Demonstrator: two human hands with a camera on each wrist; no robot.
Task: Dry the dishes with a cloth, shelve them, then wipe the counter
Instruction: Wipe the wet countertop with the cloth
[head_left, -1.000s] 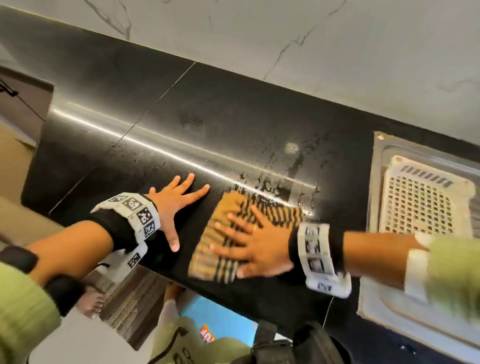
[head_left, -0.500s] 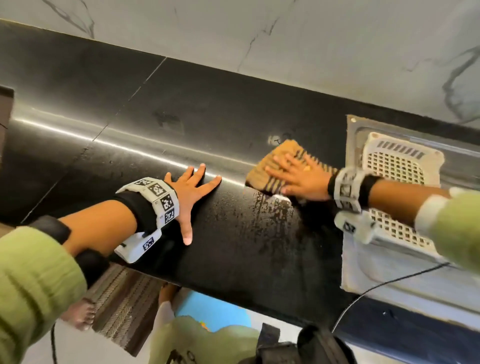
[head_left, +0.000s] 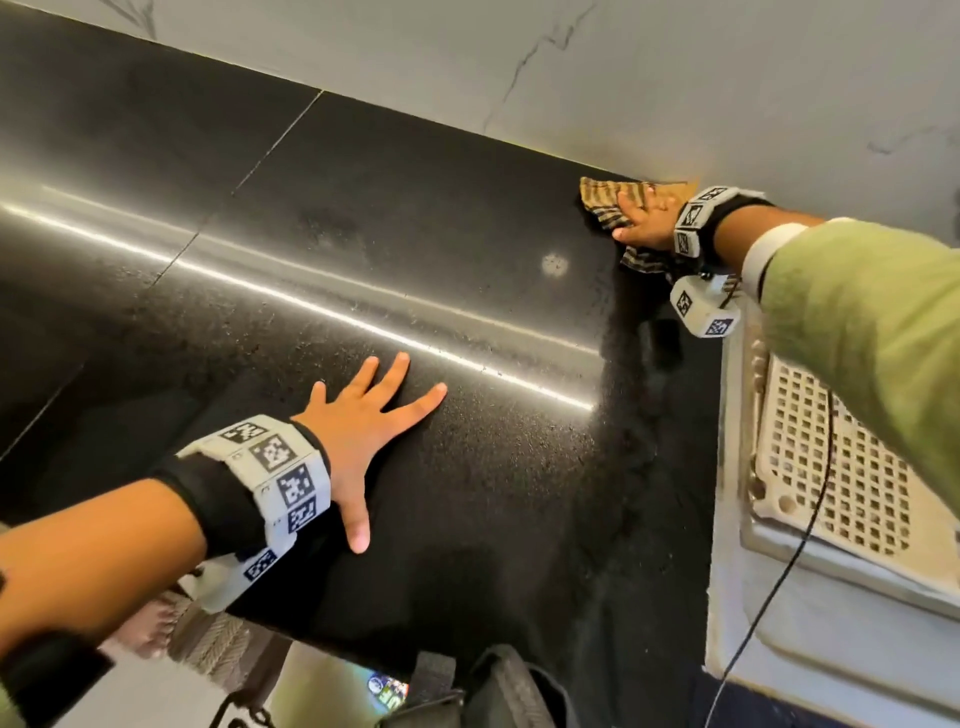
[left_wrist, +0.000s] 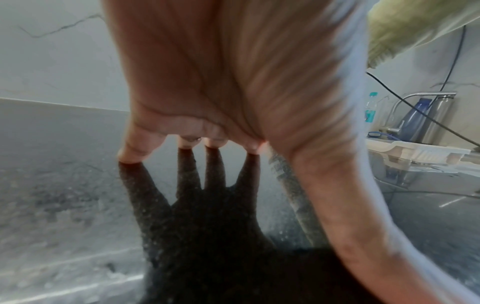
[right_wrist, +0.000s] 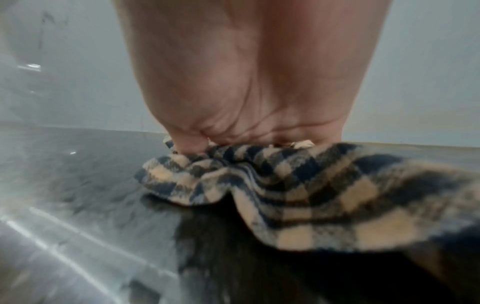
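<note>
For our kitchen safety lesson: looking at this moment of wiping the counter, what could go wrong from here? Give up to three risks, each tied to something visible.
1. The cloth is bunched under the right hand, so it may smear the counter rather than dry it.
2. The left hand leans flat on glossy stone; on a damp patch it could slip.
3. A thin cable trails over the white rack and could snag.
</note>
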